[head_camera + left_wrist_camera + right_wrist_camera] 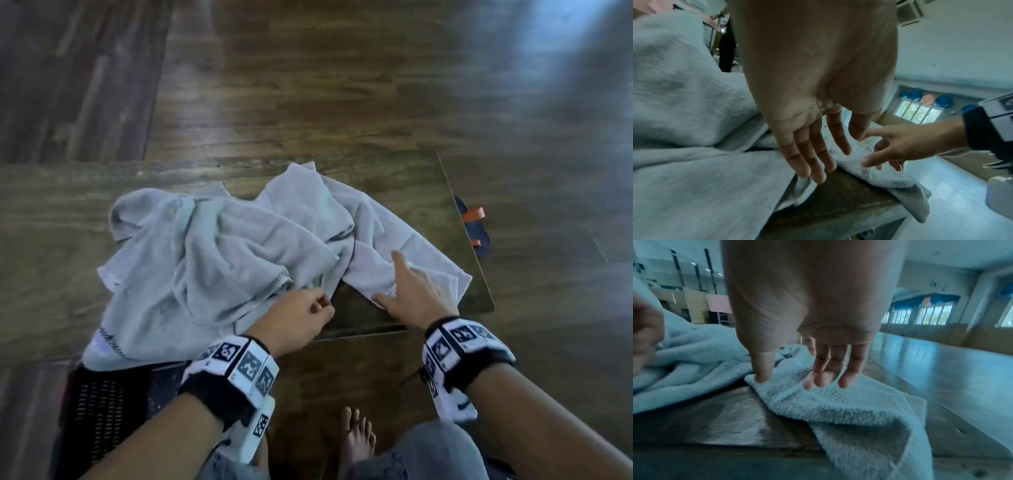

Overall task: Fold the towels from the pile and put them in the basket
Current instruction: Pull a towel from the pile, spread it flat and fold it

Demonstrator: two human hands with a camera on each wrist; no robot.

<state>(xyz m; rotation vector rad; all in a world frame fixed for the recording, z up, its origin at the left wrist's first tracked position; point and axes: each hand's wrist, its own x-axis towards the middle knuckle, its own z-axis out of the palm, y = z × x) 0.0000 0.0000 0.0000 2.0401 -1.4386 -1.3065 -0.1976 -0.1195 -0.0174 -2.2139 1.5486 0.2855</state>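
Observation:
A crumpled pile of light grey towels [222,257] lies on a dark wooden table [51,240]. One towel [394,233] stretches out to the right towards the table's corner. My right hand [407,291] rests on that towel's near end with fingers spread; in the right wrist view its thumb [762,373] touches the towel's [838,405] corner. My left hand [318,305] hovers at the pile's near edge; the left wrist view shows its fingers [818,162] straight and holding nothing. A black mesh basket [96,404] stands below the table's near left edge, partly covered by a hanging towel.
The table's right edge and near edge are close to my hands. A blue and orange sandal [474,226] lies on the wooden floor beyond the right edge. My bare foot [356,442] is on the floor under the near edge.

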